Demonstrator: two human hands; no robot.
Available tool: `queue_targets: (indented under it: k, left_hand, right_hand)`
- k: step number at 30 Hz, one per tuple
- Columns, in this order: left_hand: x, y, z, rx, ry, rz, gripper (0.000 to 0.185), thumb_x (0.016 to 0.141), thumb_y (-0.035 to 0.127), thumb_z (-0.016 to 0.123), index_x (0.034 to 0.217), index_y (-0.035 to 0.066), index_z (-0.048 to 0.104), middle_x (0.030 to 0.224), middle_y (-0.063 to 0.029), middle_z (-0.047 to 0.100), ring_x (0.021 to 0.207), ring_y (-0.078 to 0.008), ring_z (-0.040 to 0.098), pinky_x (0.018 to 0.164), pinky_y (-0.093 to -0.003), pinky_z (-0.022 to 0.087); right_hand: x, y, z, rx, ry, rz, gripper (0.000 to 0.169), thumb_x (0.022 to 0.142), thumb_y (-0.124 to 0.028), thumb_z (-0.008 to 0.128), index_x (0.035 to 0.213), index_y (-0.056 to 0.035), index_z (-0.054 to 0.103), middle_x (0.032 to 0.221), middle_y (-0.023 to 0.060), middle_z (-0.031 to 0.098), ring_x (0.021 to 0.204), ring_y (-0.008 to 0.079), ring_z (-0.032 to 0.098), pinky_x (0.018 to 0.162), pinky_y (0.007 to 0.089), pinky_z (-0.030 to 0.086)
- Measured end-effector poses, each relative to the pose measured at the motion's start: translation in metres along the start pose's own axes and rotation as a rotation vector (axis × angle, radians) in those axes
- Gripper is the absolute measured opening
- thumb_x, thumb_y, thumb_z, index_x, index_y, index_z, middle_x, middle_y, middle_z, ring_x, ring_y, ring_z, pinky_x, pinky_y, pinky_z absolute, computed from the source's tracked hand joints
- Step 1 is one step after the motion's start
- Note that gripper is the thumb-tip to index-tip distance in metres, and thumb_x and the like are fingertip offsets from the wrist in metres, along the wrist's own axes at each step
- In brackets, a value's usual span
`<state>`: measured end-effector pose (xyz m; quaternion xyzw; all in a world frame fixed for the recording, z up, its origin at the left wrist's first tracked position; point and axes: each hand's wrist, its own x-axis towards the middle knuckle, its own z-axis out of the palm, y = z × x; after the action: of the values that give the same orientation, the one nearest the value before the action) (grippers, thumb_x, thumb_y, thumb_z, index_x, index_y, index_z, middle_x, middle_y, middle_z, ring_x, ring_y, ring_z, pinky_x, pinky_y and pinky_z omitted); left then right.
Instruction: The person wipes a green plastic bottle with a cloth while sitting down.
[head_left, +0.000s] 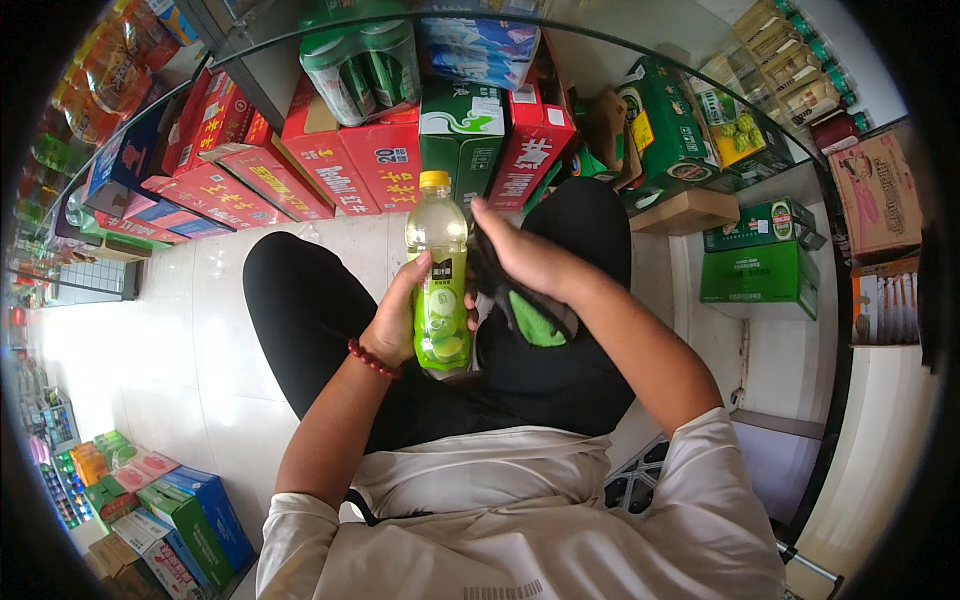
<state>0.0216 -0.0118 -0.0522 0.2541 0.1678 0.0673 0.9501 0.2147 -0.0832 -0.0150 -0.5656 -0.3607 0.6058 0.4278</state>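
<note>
My left hand (399, 309) is wrapped around a clear plastic drink bottle (439, 300) with a yellow cap and a green fruit label, held upright above my lap. A red bead bracelet (369, 361) circles that wrist. Just right of the bottle, my right hand (517, 253) holds a dark cloth (495, 281) with a bright green patch (536, 321). The cloth hangs below the palm, near the bottle's side. Whether it touches the bottle I cannot tell. Most of the right fingers are hidden behind the hand and cloth.
Ahead, red drink cartons (375, 161) and a green carton (463, 150) stand in a row below a glass shelf edge (465, 16). Green beer boxes (667, 120) lie to the right. More boxes (184, 517) are stacked at lower left on the tiled floor (225, 360).
</note>
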Motion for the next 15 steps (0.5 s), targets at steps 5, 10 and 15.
queue_targets:
  k: [5, 10, 15]
  left_hand:
    - [-0.005, -0.001, 0.002, 0.097, 0.035, 0.047, 0.054, 0.097, 0.052, 0.045, 0.115, 0.001, 0.054, 0.090, -0.0134, 0.063, 0.076, -0.0302, 0.065, 0.071, -0.0407, 0.054]
    - [-0.016, -0.009, -0.006, 0.378, 0.074, 0.169, 0.052, 0.094, 0.039, 0.063, 0.129, 0.003, 0.048, 0.113, -0.0129, 0.062, 0.100, -0.0266, 0.064, 0.089, -0.0413, 0.052]
    - [-0.014, -0.012, -0.002, 0.839, 0.121, 0.599, 0.073, 0.086, 0.023, 0.075, 0.147, 0.007, 0.037, 0.146, -0.0139, 0.044, 0.135, -0.0279, 0.043, 0.112, -0.0414, 0.036]
  right_hand:
    - [-0.029, -0.057, -0.009, -0.236, 0.528, -0.152, 0.052, 0.102, -0.044, 0.043, 0.128, 0.0011, 0.049, 0.117, 0.0206, 0.063, 0.113, 0.0277, 0.058, 0.099, 0.0372, 0.043]
    - [-0.038, -0.080, 0.055, -0.748, 0.705, -0.822, 0.039, 0.099, -0.023, 0.054, 0.134, -0.0076, 0.051, 0.126, 0.0166, 0.055, 0.115, 0.0276, 0.054, 0.100, 0.0378, 0.041]
    - [-0.044, -0.030, 0.099, -1.293, 0.422, -0.816, 0.041, 0.096, -0.029, 0.055, 0.133, -0.0138, 0.059, 0.155, 0.0085, 0.036, 0.139, 0.0433, 0.027, 0.112, 0.0554, 0.025]
